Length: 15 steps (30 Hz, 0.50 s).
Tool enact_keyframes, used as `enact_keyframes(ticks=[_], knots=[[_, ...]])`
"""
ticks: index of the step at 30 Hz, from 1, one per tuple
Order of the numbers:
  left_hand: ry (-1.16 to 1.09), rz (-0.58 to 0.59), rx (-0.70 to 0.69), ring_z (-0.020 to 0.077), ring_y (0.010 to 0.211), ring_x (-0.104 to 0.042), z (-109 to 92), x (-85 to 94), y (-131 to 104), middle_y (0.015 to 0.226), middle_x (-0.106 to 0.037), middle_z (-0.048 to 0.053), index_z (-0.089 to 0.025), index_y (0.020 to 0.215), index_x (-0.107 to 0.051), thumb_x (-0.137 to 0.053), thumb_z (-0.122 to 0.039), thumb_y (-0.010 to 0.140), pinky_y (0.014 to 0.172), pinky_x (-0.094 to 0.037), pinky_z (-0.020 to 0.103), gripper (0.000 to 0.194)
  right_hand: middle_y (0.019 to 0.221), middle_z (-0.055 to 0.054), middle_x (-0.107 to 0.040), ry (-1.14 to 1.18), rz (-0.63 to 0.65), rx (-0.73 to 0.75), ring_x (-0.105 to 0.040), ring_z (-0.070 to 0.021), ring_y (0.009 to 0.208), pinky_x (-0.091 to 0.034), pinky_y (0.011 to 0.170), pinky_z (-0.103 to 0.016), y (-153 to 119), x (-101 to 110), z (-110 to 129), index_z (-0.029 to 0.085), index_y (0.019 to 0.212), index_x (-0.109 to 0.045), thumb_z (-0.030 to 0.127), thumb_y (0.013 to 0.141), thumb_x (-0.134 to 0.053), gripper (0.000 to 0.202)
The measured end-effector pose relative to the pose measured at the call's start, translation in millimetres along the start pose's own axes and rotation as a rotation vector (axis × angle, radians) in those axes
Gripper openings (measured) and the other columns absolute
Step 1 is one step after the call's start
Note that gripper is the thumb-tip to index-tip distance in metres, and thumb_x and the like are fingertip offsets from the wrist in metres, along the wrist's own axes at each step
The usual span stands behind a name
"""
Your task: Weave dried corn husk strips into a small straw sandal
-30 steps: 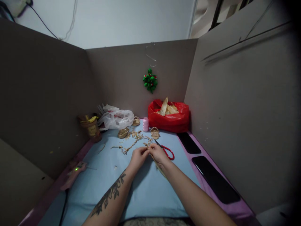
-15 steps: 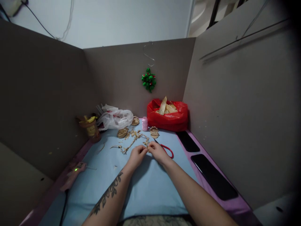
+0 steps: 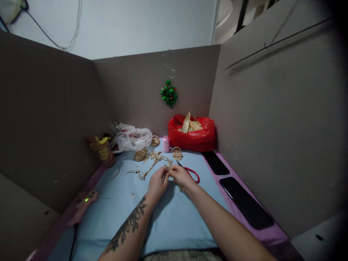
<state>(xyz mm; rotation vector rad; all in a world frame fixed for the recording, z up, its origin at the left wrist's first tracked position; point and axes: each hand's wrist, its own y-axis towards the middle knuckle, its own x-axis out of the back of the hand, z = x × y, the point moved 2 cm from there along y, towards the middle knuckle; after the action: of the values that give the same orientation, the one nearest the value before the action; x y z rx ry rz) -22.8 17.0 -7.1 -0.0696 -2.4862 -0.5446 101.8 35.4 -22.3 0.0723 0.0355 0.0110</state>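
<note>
My left hand and my right hand meet at the middle of the blue cloth, fingertips pinched together. Between them is the end of a knotted cord of dry, straw-coloured husk, which trails away leftward over the cloth. A short bit of husk pokes out under my right hand. Just right of that hand lie red-handled scissors, apart from it. Beyond my fingers sit small woven husk pieces, one at the right and another at the left, with loose scraps near them.
A red bag of dry husks stands at the back, beside a pink thread spool. White plastic bags and a brown cup fill the back left. A pink glue gun lies left, two black phones right. Grey panels enclose three sides.
Both hands stay pinched at the cord's end, with slightly shifted fingers. A bit of husk now shows below my right hand. The whole view has shifted slightly.
</note>
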Motion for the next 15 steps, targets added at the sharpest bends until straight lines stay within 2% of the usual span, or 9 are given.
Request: enact_keyframes(ticks=[6,11,15], knots=[[-0.091,0.013,0.035,0.0144,0.063,-0.051,2,0.4,7,0.067,-0.060,0.002,-0.017,0.074,-0.062,-0.053,-0.031,0.079,0.063,-0.037,0.025,0.018,0.051,0.007,-0.041,-0.017,0.006,0.016,-0.036,-0.0089,0.049,-0.027,0.048,-0.021,0,1,4,0.019,0.061,-0.047,0.024,0.064,-0.052,0.008],[-0.215,0.071,0.110,0.0115,0.056,-0.045,4,-1.6,12,0.057,-0.051,-0.003,-0.016,0.066,-0.054,-0.051,-0.035,0.077,0.054,-0.035,0.022,0.022,0.056,0.005,-0.049,-0.074,0.020,0.079,-0.043,-0.0104,0.056,-0.033,0.054,-0.021,1,4,6,0.017,0.063,-0.052,0.024,0.064,-0.055,0.007],[-0.250,0.036,0.140,0.0112,0.057,-0.040,6,-1.7,11,0.057,-0.045,-0.004,-0.017,0.062,-0.049,-0.053,-0.030,0.074,0.057,-0.033,0.023,0.018,0.054,0.004,-0.052,-0.152,0.022,0.080,-0.045,-0.0111,0.053,-0.035,0.053,-0.022,1,7,5,0.016,0.059,-0.056,0.023,0.064,-0.056,0.009]])
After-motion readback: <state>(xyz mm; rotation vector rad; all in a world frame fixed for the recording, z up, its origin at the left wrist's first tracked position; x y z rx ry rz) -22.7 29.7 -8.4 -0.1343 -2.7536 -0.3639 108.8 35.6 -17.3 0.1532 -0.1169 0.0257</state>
